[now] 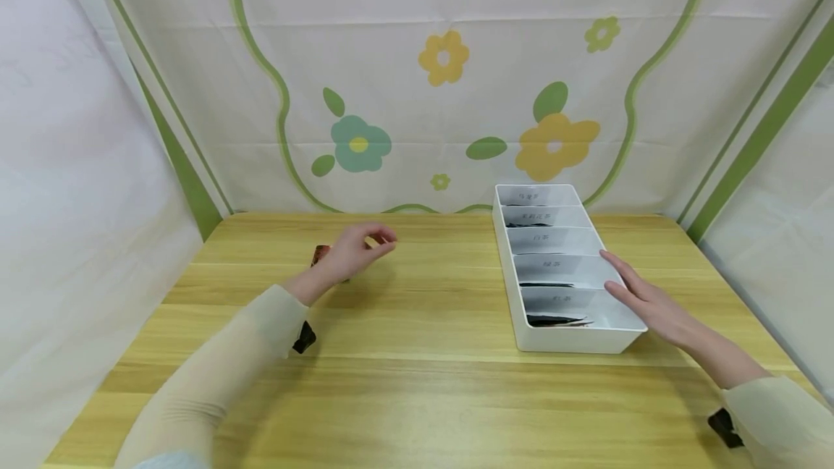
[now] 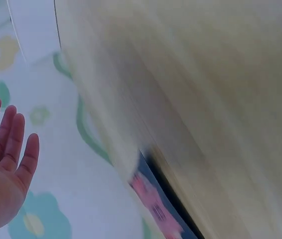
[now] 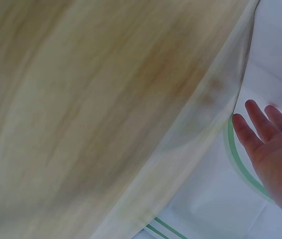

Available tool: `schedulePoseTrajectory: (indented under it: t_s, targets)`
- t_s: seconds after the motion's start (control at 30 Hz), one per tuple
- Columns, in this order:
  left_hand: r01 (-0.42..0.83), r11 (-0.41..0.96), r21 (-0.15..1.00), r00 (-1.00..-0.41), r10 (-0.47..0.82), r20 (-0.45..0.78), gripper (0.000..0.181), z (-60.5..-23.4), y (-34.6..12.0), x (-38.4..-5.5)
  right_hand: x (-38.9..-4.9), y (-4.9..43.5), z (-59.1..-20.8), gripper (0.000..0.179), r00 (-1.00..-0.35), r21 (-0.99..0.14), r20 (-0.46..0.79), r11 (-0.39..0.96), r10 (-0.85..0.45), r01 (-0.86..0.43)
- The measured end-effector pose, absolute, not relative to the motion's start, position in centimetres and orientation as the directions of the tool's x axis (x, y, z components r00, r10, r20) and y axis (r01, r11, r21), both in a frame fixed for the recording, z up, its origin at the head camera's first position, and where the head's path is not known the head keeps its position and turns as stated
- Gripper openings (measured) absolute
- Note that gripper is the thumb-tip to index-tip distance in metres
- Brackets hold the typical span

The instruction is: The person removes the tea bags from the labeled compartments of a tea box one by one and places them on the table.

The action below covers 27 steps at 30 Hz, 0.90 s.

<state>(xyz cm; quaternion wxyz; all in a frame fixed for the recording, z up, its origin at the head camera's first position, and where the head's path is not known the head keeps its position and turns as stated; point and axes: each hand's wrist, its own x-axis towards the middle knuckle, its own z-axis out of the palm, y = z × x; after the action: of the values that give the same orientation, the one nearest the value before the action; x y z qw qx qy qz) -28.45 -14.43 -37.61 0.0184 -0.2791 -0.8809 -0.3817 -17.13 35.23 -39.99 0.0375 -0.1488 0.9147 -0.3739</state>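
A white box [image 1: 568, 341] with dividers stands at the right of the wooden table. Each divider carries a dark handwritten label, and dark flat packets [image 1: 554, 320] lie in several compartments. My right hand [image 1: 658, 306] is at the box's right side, its straight fingers touching the rim. Over the left half of the table is my left hand [image 1: 355, 250], fingers loosely bent and nothing between them. Partly hidden behind it is a red and dark packet [image 1: 320, 254]. In the left wrist view a dark blue packet with pink [image 2: 157, 208] shows beyond the fingers.
A white cloth backdrop [image 1: 391, 71] with printed flowers rises behind the table [image 1: 417, 396]. White cloth sides close it in at left and right. Small black devices sit at the left sleeve [image 1: 304, 339] and the right sleeve [image 1: 725, 427].
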Motion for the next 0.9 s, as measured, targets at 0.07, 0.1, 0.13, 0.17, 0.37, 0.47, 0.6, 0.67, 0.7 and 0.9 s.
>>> schedulePoseTrajectory:
  t_s: [0.07, 0.1, 0.13, 0.17, 0.37, 0.47, 0.6, 0.67, 0.7, 0.9]
  targets:
    - [0.533, 0.513, 0.673, -0.819, 0.513, 0.258, 0.012, -37.7, -13.2, -27.9, -17.1, 35.2, -40.0, 0.060, -0.953, -0.694, 0.041, 0.678, -0.299, -0.242]
    - [0.549, 0.492, 0.676, -0.804, 0.532, 0.266, 0.011, -37.7, -12.5, -27.6, -17.1, 35.2, -40.0, 0.060, -0.954, -0.693, 0.042, 0.679, -0.297, -0.242]
    - [0.566, 0.472, 0.676, -0.788, 0.551, 0.275, 0.011, -37.7, -11.9, -27.3, -17.1, 35.3, -40.0, 0.060, -0.954, -0.694, 0.043, 0.678, -0.296, -0.241]
    - [0.587, 0.450, 0.673, -0.768, 0.572, 0.288, 0.010, -37.7, -11.3, -27.1, -17.1, 35.3, -40.0, 0.060, -0.954, -0.695, 0.043, 0.677, -0.297, -0.242]
    - [0.671, 0.336, 0.661, -0.668, 0.662, 0.341, 0.009, -37.2, -7.8, -25.8, -17.0, 35.3, -40.0, 0.061, -0.954, -0.697, 0.044, 0.675, -0.298, -0.243]
    - [0.691, 0.308, 0.654, -0.638, 0.686, 0.350, 0.009, -36.8, -6.0, -25.2, -17.0, 35.3, -40.0, 0.060, -0.956, -0.693, 0.046, 0.679, -0.291, -0.240]
    - [0.717, 0.295, 0.631, -0.604, 0.715, 0.353, 0.011, -36.1, -3.7, -24.3, -17.0, 35.3, -40.0, 0.061, -0.955, -0.694, 0.045, 0.678, -0.292, -0.240]
    - [0.732, 0.283, 0.619, -0.584, 0.729, 0.356, 0.013, -35.8, -2.7, -24.0, -17.0, 35.3, -40.0, 0.061, -0.955, -0.696, 0.042, 0.677, -0.295, -0.240]
    - [0.739, 0.278, 0.613, -0.574, 0.736, 0.358, 0.014, -35.7, -2.2, -23.9, -17.0, 35.3, -40.0, 0.061, -0.954, -0.695, 0.041, 0.677, -0.296, -0.240]
    - [0.771, 0.243, 0.588, -0.522, 0.770, 0.366, 0.017, -35.0, -0.1, -23.1, -17.1, 35.2, -40.0, 0.061, -0.954, -0.693, 0.034, 0.680, -0.299, -0.238]
